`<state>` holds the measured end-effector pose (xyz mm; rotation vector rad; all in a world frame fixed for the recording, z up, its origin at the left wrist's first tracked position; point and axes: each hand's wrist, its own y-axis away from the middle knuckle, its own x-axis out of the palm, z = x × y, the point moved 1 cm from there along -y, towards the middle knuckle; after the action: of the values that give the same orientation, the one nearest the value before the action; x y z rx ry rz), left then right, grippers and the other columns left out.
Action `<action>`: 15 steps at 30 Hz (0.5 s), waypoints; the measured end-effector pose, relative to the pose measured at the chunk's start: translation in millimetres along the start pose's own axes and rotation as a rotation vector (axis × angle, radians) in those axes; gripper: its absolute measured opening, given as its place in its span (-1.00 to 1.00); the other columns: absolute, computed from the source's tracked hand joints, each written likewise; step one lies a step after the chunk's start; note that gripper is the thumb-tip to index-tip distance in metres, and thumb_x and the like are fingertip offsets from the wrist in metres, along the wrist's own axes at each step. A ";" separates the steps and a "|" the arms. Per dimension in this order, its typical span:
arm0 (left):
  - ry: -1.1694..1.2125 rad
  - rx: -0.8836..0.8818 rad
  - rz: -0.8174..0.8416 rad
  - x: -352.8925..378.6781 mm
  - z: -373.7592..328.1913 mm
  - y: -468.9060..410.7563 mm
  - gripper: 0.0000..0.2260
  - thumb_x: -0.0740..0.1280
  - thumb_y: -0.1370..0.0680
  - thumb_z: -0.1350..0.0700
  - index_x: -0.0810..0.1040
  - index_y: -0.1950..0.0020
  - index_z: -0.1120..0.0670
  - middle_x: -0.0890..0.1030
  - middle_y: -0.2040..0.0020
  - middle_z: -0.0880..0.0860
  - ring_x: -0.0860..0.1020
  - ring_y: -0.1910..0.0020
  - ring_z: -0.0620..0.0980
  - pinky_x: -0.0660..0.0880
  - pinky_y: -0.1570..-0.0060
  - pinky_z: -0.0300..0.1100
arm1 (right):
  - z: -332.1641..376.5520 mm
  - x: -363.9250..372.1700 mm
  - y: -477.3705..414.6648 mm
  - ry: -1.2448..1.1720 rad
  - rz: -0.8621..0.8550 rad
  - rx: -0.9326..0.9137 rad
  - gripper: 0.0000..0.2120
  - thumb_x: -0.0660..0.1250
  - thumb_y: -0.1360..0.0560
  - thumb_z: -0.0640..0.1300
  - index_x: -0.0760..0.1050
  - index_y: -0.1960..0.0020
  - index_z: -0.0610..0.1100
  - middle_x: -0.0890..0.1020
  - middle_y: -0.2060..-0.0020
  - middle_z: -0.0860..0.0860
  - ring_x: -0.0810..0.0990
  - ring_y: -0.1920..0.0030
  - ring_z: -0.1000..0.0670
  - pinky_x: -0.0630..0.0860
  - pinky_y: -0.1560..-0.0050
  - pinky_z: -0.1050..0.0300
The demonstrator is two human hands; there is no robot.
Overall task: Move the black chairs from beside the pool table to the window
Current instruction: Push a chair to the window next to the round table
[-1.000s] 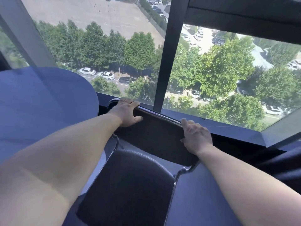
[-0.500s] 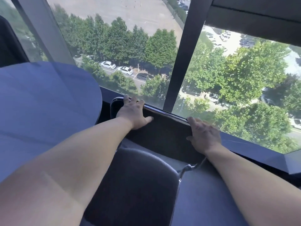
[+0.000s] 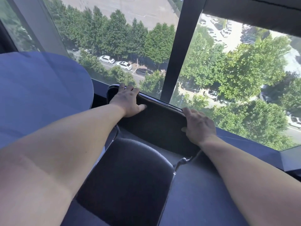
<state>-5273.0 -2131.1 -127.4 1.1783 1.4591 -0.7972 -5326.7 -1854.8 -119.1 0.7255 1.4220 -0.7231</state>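
Observation:
A black chair (image 3: pixel 130 180) with a padded seat and a chrome tube frame stands right in front of me, its backrest against the sill of the big window (image 3: pixel 228 70). My left hand (image 3: pixel 128 100) grips the top rail of the backrest near its left corner, fingers curled over the far side. My right hand (image 3: pixel 199 124) grips the same rail at its right end, thumb on the near face. The chair's legs are hidden below the seat.
A round blue-grey table (image 3: pixel 40 95) stands close on the chair's left. A dark window mullion (image 3: pixel 177 51) rises behind the backrest. The dark sill ledge (image 3: pixel 260 149) runs to the right. Blue-grey floor (image 3: pixel 203 193) shows right of the seat.
Both hands keep their hold on the backrest rail. The view has swung left and the chair sits a little nearer the sill; the table edge looks closer to the chair.

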 end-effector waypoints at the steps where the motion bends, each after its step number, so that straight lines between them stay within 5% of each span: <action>1: 0.007 0.002 0.012 0.4 0.3 0.3 -0.26 0.28 -0.52 -0.31 0.15 -0.57 0.03 0.12 -0.59 0.09 -0.13 -0.58 0.22 -0.03 -0.54 0.15 | 0.0 1.3 0.3 0.005 0.000 0.006 -0.49 0.51 -0.46 -0.07 0.30 -0.28 -0.03 0.57 -0.01 -0.03 0.57 -0.01 -0.12 0.53 -0.04 -0.07; 7: 0.097 0.060 0.175 -8.4 2.9 42.0 -0.20 0.26 -0.55 -0.27 -0.13 -0.63 -0.09 -0.22 -0.63 -0.04 -0.28 -0.58 0.02 -0.11 -0.56 0.07 | 11.7 -16.8 4.4 0.045 0.247 0.127 -0.40 0.38 -0.53 0.00 0.12 -0.44 0.04 0.39 -0.31 -0.11 0.41 -0.33 -0.19 0.38 -0.32 -0.21; 9: 0.050 0.073 0.235 -10.2 6.1 73.1 -0.23 0.22 -0.57 -0.26 -0.13 -0.63 -0.10 -0.15 -0.64 -0.02 -0.16 -0.60 0.02 -0.03 -0.55 0.06 | 12.7 -26.4 13.4 0.162 0.345 0.132 -0.22 0.34 -0.56 0.01 -0.08 -0.58 0.05 0.22 -0.52 -0.10 0.18 -0.53 -0.21 0.13 -0.47 -0.28; 12: -0.049 0.008 0.230 -31.8 32.1 130.6 -0.26 0.17 -0.57 -0.29 -0.11 -0.63 -0.10 -0.02 -0.64 0.01 -0.04 -0.60 0.04 0.05 -0.54 0.08 | 37.4 -56.5 30.0 0.354 0.303 -0.011 -0.24 0.19 -0.61 -0.11 -0.21 -0.62 0.06 -0.01 -0.62 -0.03 -0.14 -0.60 -0.16 -0.20 -0.53 -0.27; 15: 0.017 -0.093 0.149 -69.1 58.8 185.2 -0.27 0.17 -0.56 -0.30 -0.04 -0.62 -0.09 0.12 -0.62 0.01 0.10 -0.57 0.03 0.16 -0.49 0.05 | 95.6 -100.9 51.9 0.307 0.276 -0.174 -0.30 0.21 -0.60 0.10 -0.08 -0.62 0.11 0.06 -0.61 0.00 -0.01 -0.60 -0.11 -0.07 -0.53 -0.19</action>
<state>-5081.2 -2148.4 -53.6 1.2102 1.3888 -0.6124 -5230.2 -1899.5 -15.7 0.9011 1.5976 -0.2768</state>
